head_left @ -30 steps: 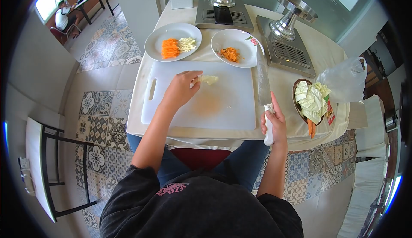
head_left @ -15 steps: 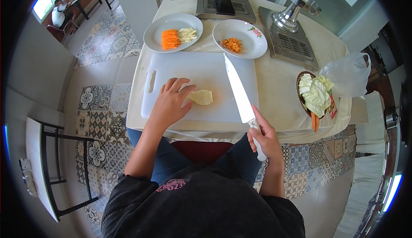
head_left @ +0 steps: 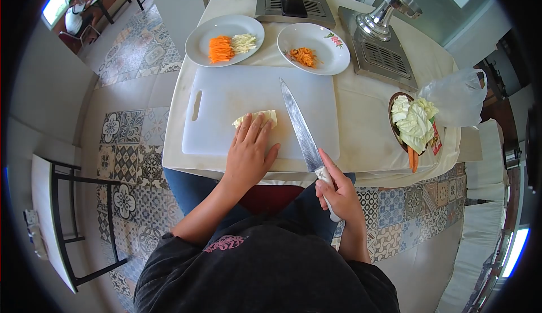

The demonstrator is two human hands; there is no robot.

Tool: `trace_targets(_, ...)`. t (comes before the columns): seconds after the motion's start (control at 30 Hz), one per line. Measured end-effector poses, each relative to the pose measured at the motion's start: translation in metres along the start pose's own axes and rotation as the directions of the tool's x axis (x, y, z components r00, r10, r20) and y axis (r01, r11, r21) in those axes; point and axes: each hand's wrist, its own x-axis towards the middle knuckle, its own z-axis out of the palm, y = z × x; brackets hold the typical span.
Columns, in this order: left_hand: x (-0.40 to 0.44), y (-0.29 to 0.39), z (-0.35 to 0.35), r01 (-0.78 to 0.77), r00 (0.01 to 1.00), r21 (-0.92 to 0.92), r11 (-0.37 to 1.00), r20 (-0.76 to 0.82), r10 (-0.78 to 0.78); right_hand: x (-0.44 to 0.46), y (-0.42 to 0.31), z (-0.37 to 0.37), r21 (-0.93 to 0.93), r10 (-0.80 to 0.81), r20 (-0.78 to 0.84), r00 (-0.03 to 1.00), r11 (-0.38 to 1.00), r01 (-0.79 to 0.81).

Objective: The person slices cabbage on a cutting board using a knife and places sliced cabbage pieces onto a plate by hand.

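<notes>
My left hand (head_left: 249,149) lies flat, palm down, with its fingertips on a pale cabbage piece (head_left: 265,117) and its thumb apart. That piece rests on the white cutting board (head_left: 214,138), partly hidden under the fingers. In my right hand (head_left: 339,195) is the white handle of a large knife (head_left: 300,124). Its blade points up and left over the right part of the board, away from the cabbage piece. Behind the board, an oval plate (head_left: 197,45) bears orange strips (head_left: 221,49) and pale strips (head_left: 244,43). A flowered plate (head_left: 333,59) holds orange shreds (head_left: 304,57).
At the right are a bowl of cabbage leaves (head_left: 414,122), carrots (head_left: 413,159) and a plastic bag (head_left: 456,97). Two metal stands (head_left: 294,7) (head_left: 384,47) stand at the back, a phone (head_left: 293,5) on one. A person (head_left: 76,18) sits far left.
My left hand has moved right and flattened onto the cabbage piece, which has shifted slightly up. My right hand has brought the knife in from the right, over the board.
</notes>
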Motion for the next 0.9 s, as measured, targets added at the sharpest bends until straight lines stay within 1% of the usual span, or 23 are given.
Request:
trace_targets(0.17,0.015,-0.011,0.002,0.004,1.000,0.027,1.000,0.006,-0.004,-0.001,-0.001,0.001,-0.032,-0.012,-0.025,1.000,0.999,0.011)
trace_targets(0.27,0.018,-0.010,0.001,0.006,1.000,0.030,1.000,0.003,-0.007,0.000,-0.003,0.003,-0.076,0.006,-0.035,0.999,0.997,-0.009)
trace_targets(0.37,0.018,-0.009,0.006,0.020,0.999,0.020,1.000,-0.039,-0.019,0.001,-0.008,0.008,-0.112,0.015,-0.048,0.999,0.993,-0.020)
trace_targets(0.47,0.019,-0.006,0.007,0.028,0.997,0.024,0.999,-0.066,-0.027,0.006,-0.020,0.016,-0.163,0.060,-0.034,0.998,0.984,-0.065)
trace_targets(0.57,0.019,-0.009,0.009,0.039,0.995,-0.008,0.999,-0.087,-0.040,0.015,-0.017,0.025,-0.355,-0.134,-0.035,0.990,0.928,0.113)
trace_targets(0.63,0.019,-0.008,0.009,0.037,0.995,-0.019,0.999,-0.090,-0.038,0.021,-0.008,0.028,-0.479,-0.309,-0.012,0.951,0.837,0.266)
trace_targets(0.7,0.021,-0.009,0.006,0.047,0.995,-0.050,0.998,-0.081,-0.051,0.024,-0.006,0.032,-0.540,-0.349,0.000,0.937,0.789,0.294)
trace_targets(0.77,0.024,-0.010,0.002,0.069,0.996,-0.110,0.992,-0.054,-0.075,0.019,-0.014,0.037,-0.546,-0.235,-0.029,0.971,0.818,0.182)
trace_targets(0.87,0.030,-0.015,-0.005,0.032,0.996,0.011,0.999,-0.090,-0.030,0.014,-0.027,0.041,-0.555,-0.154,-0.048,0.987,0.826,0.102)
trace_targets(0.9,0.033,-0.019,-0.004,-0.020,0.994,0.050,0.999,-0.110,0.026,0.012,-0.031,0.042,-0.561,-0.118,-0.059,0.991,0.825,0.065)
